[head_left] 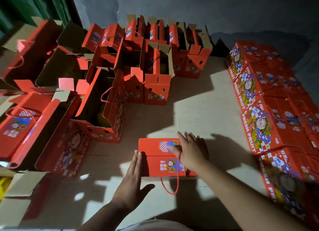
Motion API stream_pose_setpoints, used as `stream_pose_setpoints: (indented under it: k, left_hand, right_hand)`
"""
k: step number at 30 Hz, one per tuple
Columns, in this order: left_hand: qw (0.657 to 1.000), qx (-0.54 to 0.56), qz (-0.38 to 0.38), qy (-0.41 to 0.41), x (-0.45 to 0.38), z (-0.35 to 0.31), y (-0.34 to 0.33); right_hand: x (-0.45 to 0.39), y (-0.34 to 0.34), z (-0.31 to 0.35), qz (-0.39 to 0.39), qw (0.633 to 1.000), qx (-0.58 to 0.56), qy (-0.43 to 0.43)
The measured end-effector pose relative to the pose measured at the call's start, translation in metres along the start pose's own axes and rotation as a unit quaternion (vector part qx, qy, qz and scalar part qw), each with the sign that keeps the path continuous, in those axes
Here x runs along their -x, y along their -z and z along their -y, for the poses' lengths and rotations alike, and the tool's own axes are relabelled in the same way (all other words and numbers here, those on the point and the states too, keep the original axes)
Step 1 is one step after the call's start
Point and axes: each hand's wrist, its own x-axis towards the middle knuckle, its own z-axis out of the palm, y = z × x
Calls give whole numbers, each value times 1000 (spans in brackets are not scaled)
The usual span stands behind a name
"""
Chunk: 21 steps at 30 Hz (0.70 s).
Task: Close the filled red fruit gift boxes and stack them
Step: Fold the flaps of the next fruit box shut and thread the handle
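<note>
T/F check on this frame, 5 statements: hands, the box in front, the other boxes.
1. The box in front has its top flaps closed. True.
2. The left hand grips the rope handle. False: it lies flat against the box's left side, fingers straight.
3. The right hand rests on top of that box. True.
4. The closed boxes sit at the left. False: they sit at the right.
5. The open boxes at left and rear have flaps up. True.

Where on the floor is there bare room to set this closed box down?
Bare floor lies beyond the closed box, between the open boxes and the closed stack on the right. A smaller patch sits left of the left hand. The far left is crowded.
</note>
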Motion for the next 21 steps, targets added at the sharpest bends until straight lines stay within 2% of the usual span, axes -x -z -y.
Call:
stream_pose_setpoints:
  k: [3, 5, 7, 9, 11, 13, 21]
  left_hand:
    - [1000, -10, -8, 10, 1, -3, -1]
    - [1000, -18, -9, 13, 0, -5, 1]
    - [1000, -19, -8, 18, 0, -7, 2]
    - [1000, -12, -13, 24, 1, -8, 1]
    - [999, -6, -21, 28, 3, -9, -1]
    - [999, 1, -30, 28, 4, -8, -4]
    - [994, 39, -68, 76, -8, -17, -19]
  right_hand:
    - [-40, 24, -8, 126, 991, -14, -48]
    - [-50, 30, -10, 158, 982, -81, -64]
    - [-53, 33, -7, 156, 969, -182, -55]
    - [-50, 33, 0, 117, 956, -265, -35]
    - [-45, 33, 6, 60, 950, -305, -27]
    - [-35, 36, 13, 43, 945, -324, -23]
    - [7, 90, 24, 109, 903, -415, 0]
